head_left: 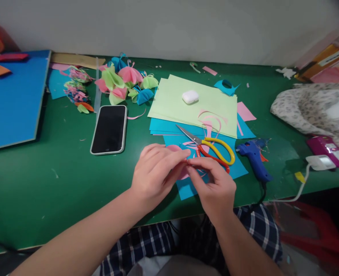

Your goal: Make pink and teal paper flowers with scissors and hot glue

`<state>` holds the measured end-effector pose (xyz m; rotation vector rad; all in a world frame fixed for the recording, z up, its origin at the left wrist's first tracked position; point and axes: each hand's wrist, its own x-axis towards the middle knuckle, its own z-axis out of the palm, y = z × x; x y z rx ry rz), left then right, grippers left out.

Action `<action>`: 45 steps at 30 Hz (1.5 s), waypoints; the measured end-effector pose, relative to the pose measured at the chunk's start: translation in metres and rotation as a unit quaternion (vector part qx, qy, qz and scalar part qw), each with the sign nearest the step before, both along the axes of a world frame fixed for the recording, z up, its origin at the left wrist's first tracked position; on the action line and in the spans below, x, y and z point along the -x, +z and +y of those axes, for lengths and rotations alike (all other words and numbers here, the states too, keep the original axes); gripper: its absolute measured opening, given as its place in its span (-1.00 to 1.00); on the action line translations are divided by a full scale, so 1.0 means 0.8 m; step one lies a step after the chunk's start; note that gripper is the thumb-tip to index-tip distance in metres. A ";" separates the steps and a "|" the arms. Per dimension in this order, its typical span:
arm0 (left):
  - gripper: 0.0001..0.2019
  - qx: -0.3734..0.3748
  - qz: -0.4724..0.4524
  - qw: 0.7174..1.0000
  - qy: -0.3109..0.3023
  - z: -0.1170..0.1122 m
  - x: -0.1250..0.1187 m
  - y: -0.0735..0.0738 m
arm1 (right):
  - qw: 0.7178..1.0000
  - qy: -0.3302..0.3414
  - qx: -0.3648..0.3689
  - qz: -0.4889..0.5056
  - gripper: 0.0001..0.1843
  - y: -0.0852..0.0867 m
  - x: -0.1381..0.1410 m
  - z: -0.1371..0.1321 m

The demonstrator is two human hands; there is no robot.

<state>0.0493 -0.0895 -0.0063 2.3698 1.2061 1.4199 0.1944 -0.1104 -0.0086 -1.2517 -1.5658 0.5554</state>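
Note:
My left hand [153, 174] and my right hand [217, 186] meet at the fingertips over the front of the table, both closed in a pinch. Pink paper with a rounded edge [174, 148] shows behind and below my left fingers; most of it is hidden by them. Just beyond my right hand lies a pair of scissors [201, 142] with one yellow and one red handle. Pink paper scraps [208, 126] are scattered around the blades. Under both hands is a blue paper sheet [186, 191].
Green paper sheets [169, 103] carry a white earbud case [190, 97]. A phone [109, 129] lies left, below folded paper flowers [129, 74]. To the right are a blue glue gun [255, 159], a white cable [303, 188] and patterned cloth [287, 107]. A blue board [14, 103] occupies the far left.

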 end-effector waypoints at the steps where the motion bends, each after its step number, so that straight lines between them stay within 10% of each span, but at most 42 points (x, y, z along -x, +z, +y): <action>1: -0.71 0.000 0.001 1.000 0.000 0.000 0.000 0.000 | 1.000 0.001 -0.003 -0.001 -0.81 0.000 0.000 0.000; 18: -0.60 0.000 -0.013 1.000 0.010 0.000 0.004 0.006 | 0.997 -0.013 0.052 0.054 -0.72 -0.007 -0.006 0.007; 45: -0.80 0.257 -0.079 0.963 -0.036 0.003 0.002 0.011 | 0.964 0.030 0.137 0.226 -0.75 -0.014 -0.026 0.021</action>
